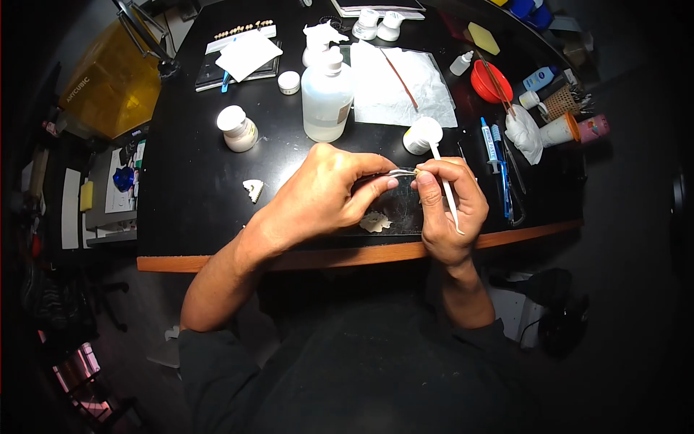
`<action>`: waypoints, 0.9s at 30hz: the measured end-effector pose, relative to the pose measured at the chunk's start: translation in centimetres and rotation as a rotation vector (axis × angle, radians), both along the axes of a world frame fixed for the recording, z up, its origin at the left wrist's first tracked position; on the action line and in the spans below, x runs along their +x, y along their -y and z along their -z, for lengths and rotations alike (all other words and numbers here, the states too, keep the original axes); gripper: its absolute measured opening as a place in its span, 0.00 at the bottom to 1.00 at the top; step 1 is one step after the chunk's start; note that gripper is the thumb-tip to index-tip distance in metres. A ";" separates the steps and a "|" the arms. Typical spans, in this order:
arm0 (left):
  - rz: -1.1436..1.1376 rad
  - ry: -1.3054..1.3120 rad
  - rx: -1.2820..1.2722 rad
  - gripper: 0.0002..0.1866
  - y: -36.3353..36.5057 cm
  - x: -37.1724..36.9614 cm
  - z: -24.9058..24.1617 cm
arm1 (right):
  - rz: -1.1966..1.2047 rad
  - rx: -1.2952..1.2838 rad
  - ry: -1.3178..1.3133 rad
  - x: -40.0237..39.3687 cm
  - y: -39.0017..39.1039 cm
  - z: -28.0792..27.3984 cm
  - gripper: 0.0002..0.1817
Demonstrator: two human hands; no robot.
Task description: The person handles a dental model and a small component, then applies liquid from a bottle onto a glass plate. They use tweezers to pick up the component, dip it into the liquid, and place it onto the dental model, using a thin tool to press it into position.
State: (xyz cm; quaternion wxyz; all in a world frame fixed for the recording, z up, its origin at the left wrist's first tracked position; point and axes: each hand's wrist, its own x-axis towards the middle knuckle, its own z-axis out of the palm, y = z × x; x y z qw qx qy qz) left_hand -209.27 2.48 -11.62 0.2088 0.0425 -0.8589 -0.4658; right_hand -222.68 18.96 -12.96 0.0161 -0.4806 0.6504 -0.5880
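My left hand (329,181) pinches slim, shiny metal tweezers (400,173) between thumb and fingers, their tips pointing right. They meet a tiny pale piece (417,172) at the fingertips of my right hand (452,199); its kind is too small to tell. Also in my right hand, a thin white plastic stick (449,189) with a bent lower tip lies between the fingers. Its upper end overlaps a white jar (419,136) behind. Beneath my hands, pale shavings (375,222) lie on the black table. A small cream-coloured dental piece (253,190) rests left of my left forearm.
A large pump bottle (327,101) stands just beyond my hands, with a lidded jar (237,129) to its left. White tissue (383,87) carries a brown stick. At right are a red bowl (491,81), syringe (490,145) and crumpled tissue (523,136). A wooden edge (332,256) borders the table.
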 end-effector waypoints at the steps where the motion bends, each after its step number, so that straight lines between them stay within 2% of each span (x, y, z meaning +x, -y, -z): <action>1: -0.008 0.012 0.008 0.10 0.0 0.1 -0.1 | -0.012 0.007 0.012 0.0 -0.1 0.1 0.02; 5: -0.012 0.057 0.047 0.10 -0.1 0.2 -0.6 | -0.032 0.000 0.090 0.4 -0.1 0.5 0.02; 9: -0.027 -0.090 -0.022 0.10 -0.2 0.2 0.1 | -0.034 -0.021 0.181 0.8 -0.1 0.6 0.03; 15: -0.077 -0.073 -0.118 0.09 -0.1 0.3 0.6 | -0.025 -0.085 0.328 0.7 -0.3 1.1 0.04; 18: -0.106 -0.066 -0.074 0.10 0.1 0.4 0.1 | -0.118 -0.159 0.627 0.6 -0.6 0.6 0.06; 22: -0.128 -0.065 -0.045 0.10 0.3 0.6 -0.2 | -0.153 -0.181 0.698 0.7 -0.6 0.2 0.06; 27: -0.103 -0.053 -0.012 0.11 0.3 0.6 -0.3 | -0.077 -0.127 0.570 0.9 -0.7 0.4 0.07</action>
